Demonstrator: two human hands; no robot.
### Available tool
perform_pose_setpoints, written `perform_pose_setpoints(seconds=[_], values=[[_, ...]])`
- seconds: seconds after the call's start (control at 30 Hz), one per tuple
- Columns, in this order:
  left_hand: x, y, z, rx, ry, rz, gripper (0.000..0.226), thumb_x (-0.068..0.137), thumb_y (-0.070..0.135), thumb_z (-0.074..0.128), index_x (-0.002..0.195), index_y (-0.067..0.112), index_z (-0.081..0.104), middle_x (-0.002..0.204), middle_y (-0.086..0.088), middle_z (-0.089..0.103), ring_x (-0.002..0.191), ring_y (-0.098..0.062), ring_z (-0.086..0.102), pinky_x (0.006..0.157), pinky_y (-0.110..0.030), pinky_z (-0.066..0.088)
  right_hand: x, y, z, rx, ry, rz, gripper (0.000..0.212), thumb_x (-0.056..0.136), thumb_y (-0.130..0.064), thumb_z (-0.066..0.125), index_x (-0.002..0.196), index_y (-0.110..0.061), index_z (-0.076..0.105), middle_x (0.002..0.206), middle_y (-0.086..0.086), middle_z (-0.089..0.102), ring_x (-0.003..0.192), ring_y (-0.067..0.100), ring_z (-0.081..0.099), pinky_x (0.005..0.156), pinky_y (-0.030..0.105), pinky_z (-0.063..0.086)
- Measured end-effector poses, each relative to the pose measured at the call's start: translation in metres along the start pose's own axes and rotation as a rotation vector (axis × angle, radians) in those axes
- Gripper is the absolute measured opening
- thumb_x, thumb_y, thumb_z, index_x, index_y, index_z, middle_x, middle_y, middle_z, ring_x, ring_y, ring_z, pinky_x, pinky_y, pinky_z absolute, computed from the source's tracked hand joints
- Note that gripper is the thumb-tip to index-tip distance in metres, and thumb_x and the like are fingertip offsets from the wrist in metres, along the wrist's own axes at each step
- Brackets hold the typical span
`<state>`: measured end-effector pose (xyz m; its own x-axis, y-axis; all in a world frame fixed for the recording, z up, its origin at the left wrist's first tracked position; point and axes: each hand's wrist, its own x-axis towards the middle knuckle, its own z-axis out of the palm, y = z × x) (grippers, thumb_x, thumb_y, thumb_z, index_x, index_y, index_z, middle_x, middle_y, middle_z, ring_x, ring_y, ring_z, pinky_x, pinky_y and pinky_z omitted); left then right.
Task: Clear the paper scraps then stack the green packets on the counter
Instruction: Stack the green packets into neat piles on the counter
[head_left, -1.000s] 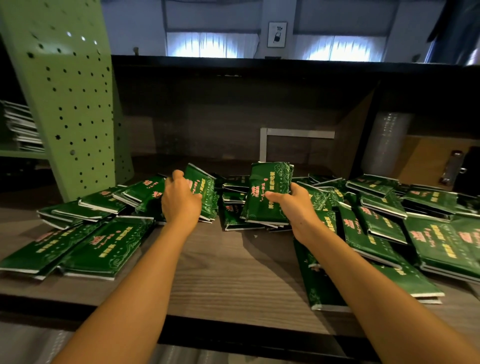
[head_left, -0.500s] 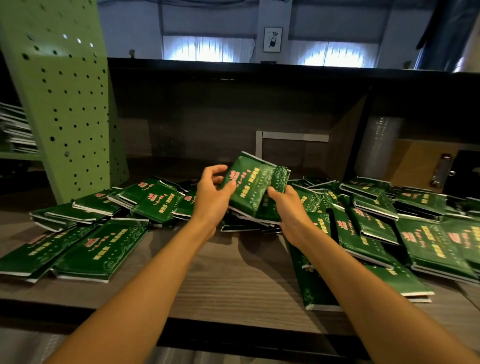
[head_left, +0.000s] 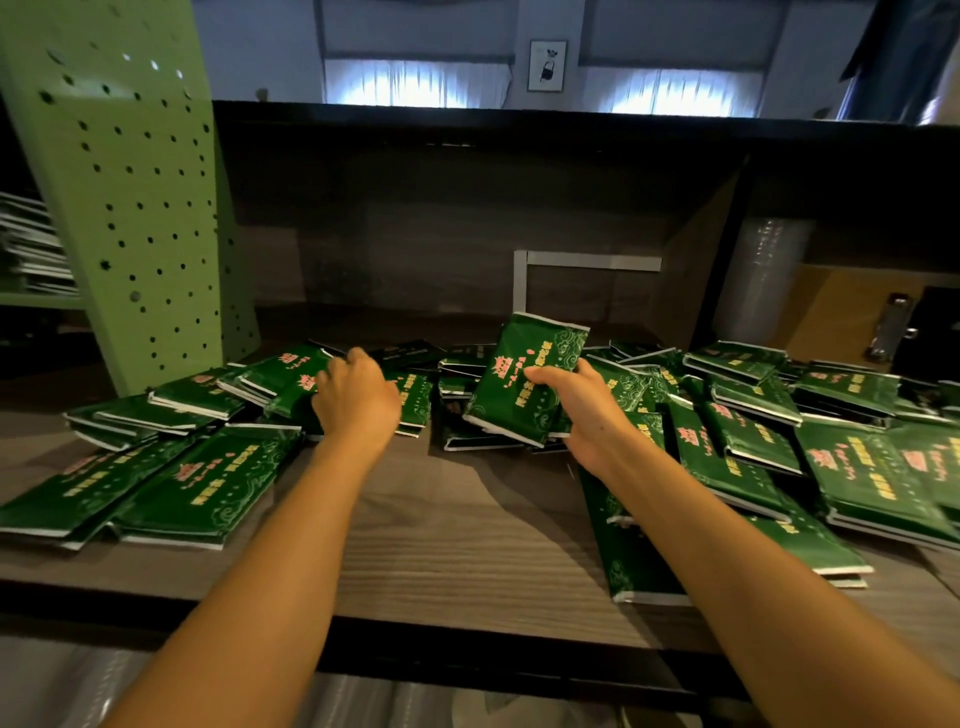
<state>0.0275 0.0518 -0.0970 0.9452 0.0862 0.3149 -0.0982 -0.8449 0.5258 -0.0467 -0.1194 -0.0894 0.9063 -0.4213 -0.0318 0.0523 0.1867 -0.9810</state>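
Observation:
Many flat green packets with pink and yellow print lie scattered across the wooden counter (head_left: 457, 540). My right hand (head_left: 582, 410) grips a small stack of packets (head_left: 524, 379) held upright just above the counter, at centre. My left hand (head_left: 356, 397) reaches into the left group of packets (head_left: 291, 374), its fingers curled over one lying there; whether it grips that packet is unclear. More packets lie at the near left (head_left: 156, 488) and far right (head_left: 857, 457). I see no paper scraps.
A green perforated post (head_left: 119, 197) rises at the left back. A dark back panel with a grey metal bracket (head_left: 582, 265) closes the rear. A plastic-wrapped roll (head_left: 763, 286) and a black object (head_left: 930, 332) stand at the right back.
My left hand has let go of the stack and moved left onto the packets lying there. My right hand keeps the stack and has tilted it upright.

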Motion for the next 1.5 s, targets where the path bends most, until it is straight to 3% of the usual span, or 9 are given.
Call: perform_pose_setpoints(seconds=[0.1,0.23,0.4,0.53,0.67,0.93,1.2,1.4,1.5], values=[[0.001,-0.004,0.001,0.134,-0.128,-0.022,0.069,0.088,0.036,0.062,0.138,0.000,0.033,0.141,-0.022,0.037,0.131,-0.038,0.033,0.102,-0.043,0.034,0.000,0.002,0.001,-0.021,-0.025,-0.008,0.035,0.087,-0.005,0.060,0.121,-0.011,0.051,0.102,0.003,0.065,0.088,0.015,0.063,0.075,0.030,0.052],[0.002,-0.004,0.001,0.088,-0.206,-0.014,0.068,0.081,0.045,0.068,0.127,0.003,0.042,0.132,-0.017,0.050,0.124,-0.035,0.045,0.092,-0.039,0.041,0.002,0.005,0.001,-0.039,-0.038,-0.005,0.050,0.086,-0.008,0.063,0.132,-0.012,0.044,0.113,0.005,0.064,0.096,0.016,0.063,0.088,0.036,0.051],[0.004,-0.005,-0.006,0.049,-0.294,-0.057,0.054,0.075,0.049,0.071,0.103,0.010,0.048,0.122,-0.013,0.056,0.116,-0.032,0.051,0.095,-0.039,0.044,0.002,0.005,0.000,-0.066,-0.044,-0.008,0.034,0.087,-0.006,0.061,0.119,-0.012,0.050,0.104,0.004,0.065,0.085,0.013,0.063,0.071,0.028,0.051],[0.006,-0.002,-0.007,-0.033,-0.337,-0.108,0.063,0.075,0.038,0.075,0.121,0.003,0.049,0.127,-0.015,0.052,0.120,-0.034,0.048,0.099,-0.042,0.042,0.003,0.005,0.000,-0.074,-0.048,-0.014,0.032,0.087,-0.006,0.061,0.117,-0.012,0.051,0.101,0.002,0.065,0.086,0.013,0.063,0.072,0.029,0.051],[0.007,0.001,-0.002,-0.219,-0.227,-0.120,0.045,0.085,0.018,0.062,0.123,0.000,0.048,0.117,-0.018,0.056,0.102,-0.032,0.056,0.078,-0.037,0.047,0.006,0.007,0.003,-0.083,-0.018,-0.021,0.047,0.084,-0.010,0.065,0.128,-0.012,0.048,0.119,0.005,0.062,0.110,0.022,0.059,0.102,0.046,0.043],[0.001,0.008,-0.014,-0.648,0.128,-0.102,0.038,0.092,0.012,0.055,0.127,0.008,0.040,0.117,-0.011,0.049,0.095,-0.029,0.057,0.072,-0.034,0.046,0.008,0.009,0.002,-0.109,0.001,-0.016,0.046,0.087,-0.015,0.063,0.128,-0.009,0.044,0.125,0.004,0.056,0.119,0.021,0.049,0.099,0.035,0.034],[-0.016,0.032,-0.019,-1.208,-0.517,-0.077,0.015,0.088,-0.003,0.054,0.091,0.011,0.060,0.089,-0.007,0.065,0.075,-0.012,0.062,0.073,-0.028,0.052,0.006,0.007,0.003,-0.106,0.032,-0.079,0.034,0.091,-0.012,0.057,0.123,-0.009,0.047,0.118,0.007,0.061,0.105,0.021,0.059,0.086,0.034,0.046],[-0.026,0.039,0.002,-1.100,-0.439,-0.059,0.037,0.087,-0.002,0.059,0.121,0.004,0.046,0.102,-0.009,0.064,0.087,-0.018,0.063,0.077,-0.028,0.053,0.003,0.008,0.014,-0.096,-0.001,-0.102,0.061,0.099,-0.041,0.037,0.149,-0.015,0.014,0.152,0.004,0.029,0.138,0.024,0.032,0.113,0.047,0.027],[-0.032,0.041,0.007,-1.031,-0.451,-0.022,0.043,0.086,0.001,0.062,0.123,0.005,0.041,0.107,-0.010,0.057,0.088,-0.015,0.059,0.073,-0.025,0.052,0.003,0.009,0.014,-0.059,-0.032,-0.075,0.065,0.091,-0.044,0.053,0.143,-0.013,0.027,0.142,0.008,0.045,0.124,0.023,0.049,0.103,0.046,0.041]])
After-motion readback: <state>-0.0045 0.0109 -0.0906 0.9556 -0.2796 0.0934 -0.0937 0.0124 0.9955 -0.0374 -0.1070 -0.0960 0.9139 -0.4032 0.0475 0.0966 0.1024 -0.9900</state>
